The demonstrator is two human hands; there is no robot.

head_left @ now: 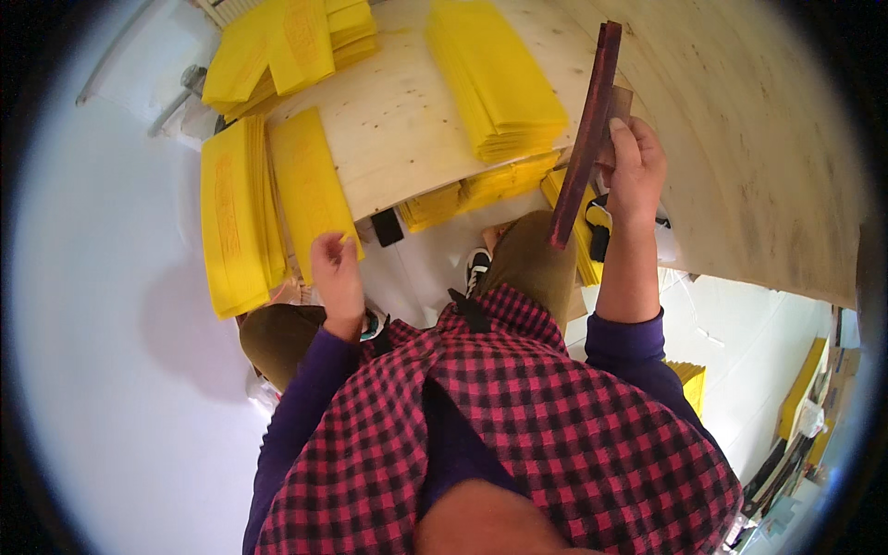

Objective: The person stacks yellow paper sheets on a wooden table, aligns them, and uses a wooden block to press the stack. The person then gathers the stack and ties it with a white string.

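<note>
Head view: right hand (635, 171) grips dark red strip (585, 139); left hand (335, 271) seemingly open beside yellow sheets (242, 217).

Right hand (634, 171): gripping a long dark red wooden bar (585, 139), which slants across the table edge and blocks the way just left of the hand.
Left hand (335, 268): fingers loosely curled, holding nothing, just below a yellow paper stack (310, 185).
Tabletop centre: bare plywood table (398, 129) between that stack and the tall yellow pile (495, 79); passable.
Left edge: thick yellow bundle (231, 217) closes the side.
Far corner: fanned yellow sheets (287, 46) occupy it.
Table right: wide bare wood beyond the bar.
Under edge: knees and more yellow stacks (481, 190) crowd the gap.
</note>
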